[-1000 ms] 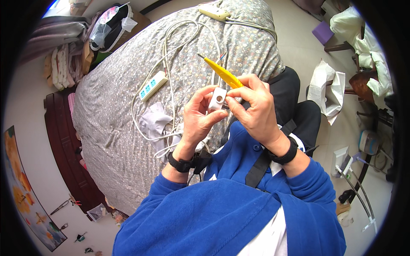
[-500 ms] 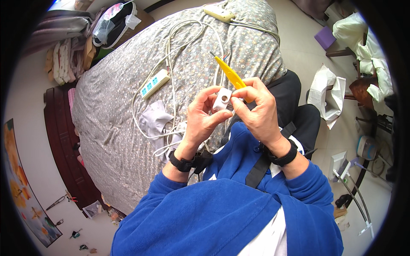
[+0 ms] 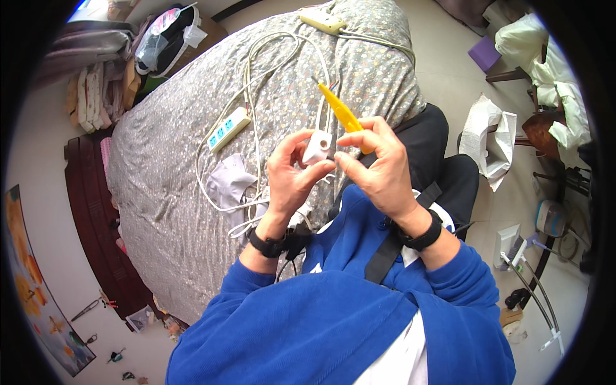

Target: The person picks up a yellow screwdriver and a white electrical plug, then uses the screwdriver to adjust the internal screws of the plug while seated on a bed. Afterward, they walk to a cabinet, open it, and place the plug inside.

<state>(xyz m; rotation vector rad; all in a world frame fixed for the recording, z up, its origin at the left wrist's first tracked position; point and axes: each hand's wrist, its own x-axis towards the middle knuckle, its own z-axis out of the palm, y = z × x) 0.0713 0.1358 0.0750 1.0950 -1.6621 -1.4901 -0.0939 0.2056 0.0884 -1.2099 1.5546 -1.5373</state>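
Observation:
My left hand (image 3: 289, 174) is closed on a small white plastic housing (image 3: 315, 151), a blocky piece with a round hole in its upper end. Close on its right, my right hand (image 3: 387, 168) keeps a yellow screwdriver (image 3: 340, 110) tucked among its fingers, the metal tip aimed up and to the left over the bed. The thumb and forefinger of that hand are near the housing's right side; whether they pinch anything small is hard to see. A white cable (image 3: 319, 112) with thin coloured wires at its end lies on the bed beyond the screwdriver.
On the flowered bedspread (image 3: 167, 192) lie a power strip with blue-marked sockets (image 3: 229, 129), another pale strip (image 3: 323, 22), looped white cable and a grey cloth (image 3: 226, 183). To the right on the floor stands a white paper bag (image 3: 482, 144), with a purple box (image 3: 484, 54) farther off.
Both hands have shifted slightly left. The housing has tilted, and my right thumb and forefinger have drawn apart from it a little, with the screwdriver still in that hand.

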